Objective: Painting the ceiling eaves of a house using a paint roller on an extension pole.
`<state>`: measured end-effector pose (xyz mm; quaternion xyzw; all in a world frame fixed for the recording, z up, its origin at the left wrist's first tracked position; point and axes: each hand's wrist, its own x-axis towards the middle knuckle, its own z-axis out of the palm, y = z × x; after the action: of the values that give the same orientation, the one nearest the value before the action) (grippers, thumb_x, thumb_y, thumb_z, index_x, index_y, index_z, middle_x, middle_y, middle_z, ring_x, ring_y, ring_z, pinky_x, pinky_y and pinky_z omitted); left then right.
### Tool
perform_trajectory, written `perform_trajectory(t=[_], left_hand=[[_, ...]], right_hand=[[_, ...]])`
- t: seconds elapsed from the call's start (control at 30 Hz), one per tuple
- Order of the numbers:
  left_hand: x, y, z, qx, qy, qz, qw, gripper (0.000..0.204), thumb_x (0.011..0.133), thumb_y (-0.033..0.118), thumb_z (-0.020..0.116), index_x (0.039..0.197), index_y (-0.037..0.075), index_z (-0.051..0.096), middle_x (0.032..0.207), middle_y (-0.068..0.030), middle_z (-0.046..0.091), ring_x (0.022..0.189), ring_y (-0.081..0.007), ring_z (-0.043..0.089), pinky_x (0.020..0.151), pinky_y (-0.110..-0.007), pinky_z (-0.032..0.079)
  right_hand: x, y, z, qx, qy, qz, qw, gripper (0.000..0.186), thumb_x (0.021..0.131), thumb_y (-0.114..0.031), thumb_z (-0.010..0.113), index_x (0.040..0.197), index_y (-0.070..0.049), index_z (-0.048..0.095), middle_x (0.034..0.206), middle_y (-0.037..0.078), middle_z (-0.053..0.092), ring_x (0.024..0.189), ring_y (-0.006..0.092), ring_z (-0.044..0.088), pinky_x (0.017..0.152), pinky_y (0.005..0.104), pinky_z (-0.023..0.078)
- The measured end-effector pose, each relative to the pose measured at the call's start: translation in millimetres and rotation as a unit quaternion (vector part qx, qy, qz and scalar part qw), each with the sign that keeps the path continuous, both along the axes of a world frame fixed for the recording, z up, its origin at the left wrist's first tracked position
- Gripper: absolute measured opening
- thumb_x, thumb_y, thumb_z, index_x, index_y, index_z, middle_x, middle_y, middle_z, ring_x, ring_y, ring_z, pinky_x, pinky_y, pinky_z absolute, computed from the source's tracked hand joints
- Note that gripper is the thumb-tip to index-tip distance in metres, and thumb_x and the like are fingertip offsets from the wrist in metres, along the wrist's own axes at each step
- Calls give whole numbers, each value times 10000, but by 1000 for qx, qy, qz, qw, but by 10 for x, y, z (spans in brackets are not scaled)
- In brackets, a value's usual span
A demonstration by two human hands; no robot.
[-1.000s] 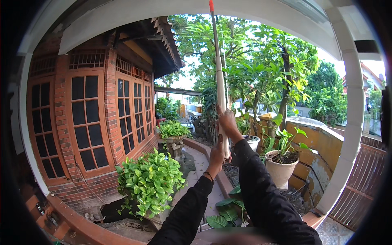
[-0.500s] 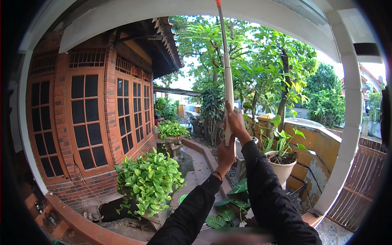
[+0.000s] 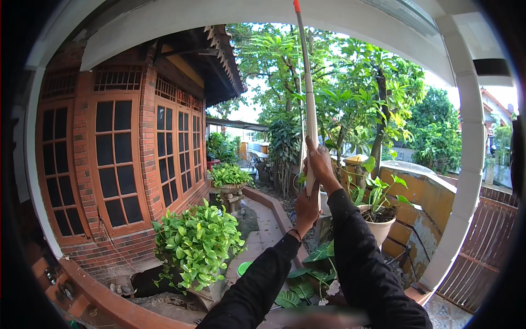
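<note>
A long pale pole [image 3: 310, 112] rises steeply in front of me, narrowing to a thinner grey section with an orange piece at the top edge of the picture. Both hands are closed around its lower part. My right hand [image 3: 321, 163] grips higher up. Just below it, my left hand [image 3: 307, 209] wraps round the bottom end. Whatever lies beyond the orange piece is cut off by the frame or hidden by the white beam [image 3: 246, 13].
Left stands a brick house with paned windows [image 3: 116, 159]. A bushy potted plant [image 3: 200, 244] is near left, a large plant pot [image 3: 379, 225] at right. Leafy trees [image 3: 350, 82] stand ahead; a white post [image 3: 470, 137] rises at right. A low ledge [image 3: 109, 304] runs in front.
The pole and both hands have shifted slightly to the right. The grip of each hand stays closed on the pole.
</note>
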<state>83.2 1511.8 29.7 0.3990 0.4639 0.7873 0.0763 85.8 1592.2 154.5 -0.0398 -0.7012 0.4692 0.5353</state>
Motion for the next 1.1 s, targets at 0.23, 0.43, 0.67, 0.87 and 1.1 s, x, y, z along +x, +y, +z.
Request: perform_trajectory(t=[0.23,0.43,0.67,0.87,1.1], left_hand=[[-103,181,16,-21,-4,23,999,567,954,574,570,905,9,588,543,-46,531,384,-170,559,358,-311,416],[2,152,-75,-17,16,37,999,578,960,575,552,946,2,626,577,-48,551,390,-173,569,342,-306,424],[31,216,7,-18,27,31,999,559,957,565,568,919,8,601,559,-37,526,397,-161,562,356,-312,427],[-40,420,11,-23,13,-19,999,568,955,569,568,921,3,588,565,-35,525,401,-164,566,357,-309,430],[69,366,-162,-23,16,-5,1000,546,959,540,584,923,-5,594,553,-52,539,402,-183,578,369,-330,433]], right_hand=[[-192,194,46,14,-55,-64,996,729,973,-599,509,823,111,567,567,153,604,451,266,637,419,380,502],[-66,277,-139,18,-32,-41,998,612,964,-578,549,786,7,543,541,87,546,419,211,588,384,357,460],[85,168,-33,-11,2,13,1000,533,959,-559,579,888,-34,523,575,53,540,412,174,556,381,316,444],[-80,536,4,-25,-63,-52,996,653,973,-584,523,827,52,558,561,109,585,432,236,619,388,361,480],[159,358,-178,-10,-28,-58,998,622,959,-580,553,836,29,555,564,98,569,434,216,601,411,348,479]])
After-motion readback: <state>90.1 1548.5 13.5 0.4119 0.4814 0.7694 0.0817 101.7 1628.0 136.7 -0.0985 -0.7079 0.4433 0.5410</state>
